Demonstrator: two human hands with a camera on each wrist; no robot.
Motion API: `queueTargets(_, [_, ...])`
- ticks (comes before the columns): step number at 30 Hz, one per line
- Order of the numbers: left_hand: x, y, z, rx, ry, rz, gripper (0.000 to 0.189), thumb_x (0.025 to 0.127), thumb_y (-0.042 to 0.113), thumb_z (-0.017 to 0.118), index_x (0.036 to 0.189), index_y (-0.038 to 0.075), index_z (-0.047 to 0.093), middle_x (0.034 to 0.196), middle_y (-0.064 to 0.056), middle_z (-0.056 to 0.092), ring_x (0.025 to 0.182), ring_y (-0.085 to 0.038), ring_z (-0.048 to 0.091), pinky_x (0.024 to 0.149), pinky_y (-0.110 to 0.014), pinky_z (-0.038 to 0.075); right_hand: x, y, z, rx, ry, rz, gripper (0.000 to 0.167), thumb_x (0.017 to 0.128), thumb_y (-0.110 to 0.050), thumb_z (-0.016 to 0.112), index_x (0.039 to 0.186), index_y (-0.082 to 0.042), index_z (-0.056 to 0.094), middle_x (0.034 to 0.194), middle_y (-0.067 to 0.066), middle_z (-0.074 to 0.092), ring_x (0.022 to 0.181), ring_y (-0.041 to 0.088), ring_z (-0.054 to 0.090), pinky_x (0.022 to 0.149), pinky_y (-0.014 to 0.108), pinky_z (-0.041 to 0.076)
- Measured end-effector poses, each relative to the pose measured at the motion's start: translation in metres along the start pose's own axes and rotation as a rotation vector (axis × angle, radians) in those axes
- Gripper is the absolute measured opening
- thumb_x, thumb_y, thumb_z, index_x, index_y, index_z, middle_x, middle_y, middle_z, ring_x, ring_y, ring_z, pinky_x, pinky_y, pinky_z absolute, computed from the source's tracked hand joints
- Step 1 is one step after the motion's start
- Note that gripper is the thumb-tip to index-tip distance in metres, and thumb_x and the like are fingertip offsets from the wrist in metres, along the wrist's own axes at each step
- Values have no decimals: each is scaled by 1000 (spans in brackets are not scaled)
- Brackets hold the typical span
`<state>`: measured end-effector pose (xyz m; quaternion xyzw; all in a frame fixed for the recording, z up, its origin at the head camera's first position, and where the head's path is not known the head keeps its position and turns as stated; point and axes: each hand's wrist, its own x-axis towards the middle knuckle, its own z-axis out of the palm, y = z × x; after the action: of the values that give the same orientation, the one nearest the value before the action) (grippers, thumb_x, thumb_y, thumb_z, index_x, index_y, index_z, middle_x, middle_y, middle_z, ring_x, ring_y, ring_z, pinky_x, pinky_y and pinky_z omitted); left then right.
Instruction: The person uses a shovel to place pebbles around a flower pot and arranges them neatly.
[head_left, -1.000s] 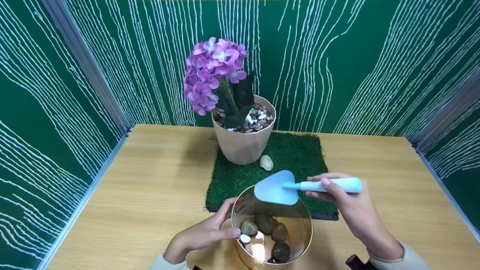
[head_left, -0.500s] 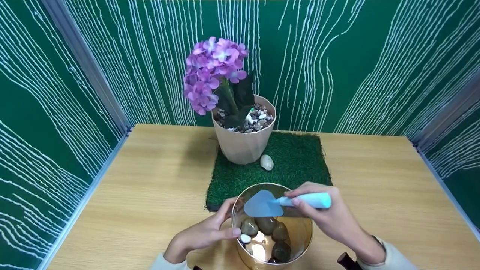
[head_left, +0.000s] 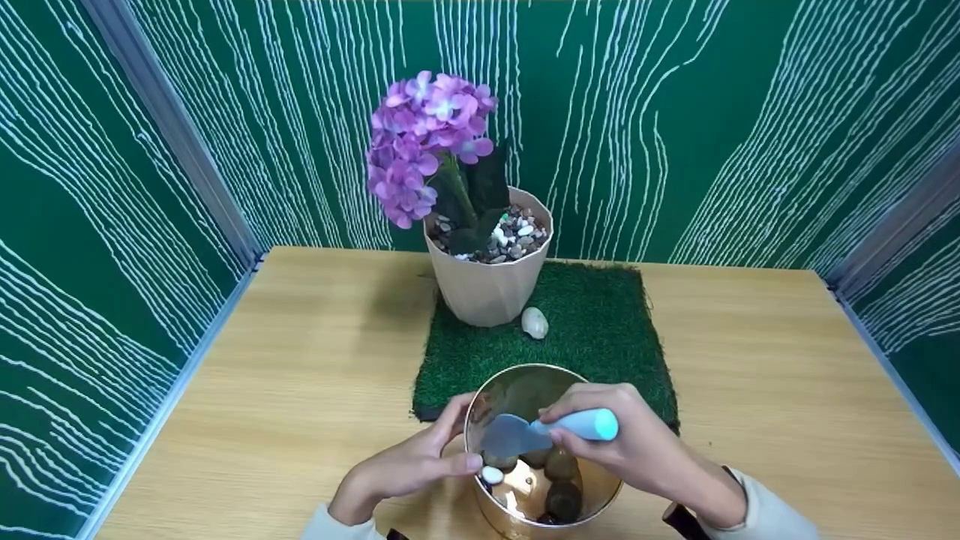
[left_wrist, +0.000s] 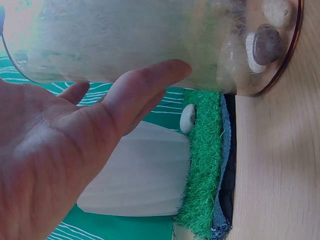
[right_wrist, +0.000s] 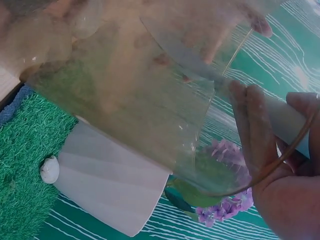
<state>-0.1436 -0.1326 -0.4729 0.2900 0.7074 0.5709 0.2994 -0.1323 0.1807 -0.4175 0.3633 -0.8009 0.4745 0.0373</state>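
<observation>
Trowel (head_left: 510, 439), pinched by its handle in the right hand (head_left: 624, 435), now sits deeper in the clear bucket (head_left: 600, 491) than a moment ago, blade over the stones (head_left: 564, 501), which seems to bring them within reach. The left hand (head_left: 412, 465) spreads thumb and fingers against the bucket's side. Beyond, on the grass mat (head_left: 600, 337), a pale stone (head_left: 535, 322) lies beside the flowerpot (head_left: 487, 289).

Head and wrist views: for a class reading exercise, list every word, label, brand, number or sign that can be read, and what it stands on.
None: no readable text shows on the trowel, clear container, plant pot or green wall, which bears only pale wavy lines.
</observation>
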Motion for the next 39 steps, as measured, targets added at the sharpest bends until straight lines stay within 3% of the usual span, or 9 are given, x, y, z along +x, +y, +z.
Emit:
queueTargets(9, [1,1,-1,3,0,-7,96,112,60,62,176,8,12,187,-24,18,174,-51,20,136,-78,20,7,-4,5,-1,-159,96,12,104,-12,83,112,-5,87,106,7,87,96,6,76,89,26,63])
queueTargets(16, [1,-2,-1,19,5,14,94,112,62,62,174,8,15,185,-23,20,173,-49,23,136,-76,21,12,-7,10,-54,-251,101,11,102,-10,85,112,-8,88,104,4,86,96,4,73,92,28,64])
queueTargets(27, [2,-2,-1,21,-4,40,93,113,63,60,173,8,16,184,-24,19,172,-51,24,134,-77,21,16,-5,21,-155,-281,-15,16,95,1,87,107,-9,87,98,3,85,92,0,70,85,28,64])
queueTargets(39, [2,-5,-2,11,-9,40,92,113,62,59,173,7,16,184,-23,18,172,-50,23,135,-75,20,20,-4,32,-216,-325,15,11,96,-5,90,106,-9,88,95,0,83,89,-1,69,82,26,64])
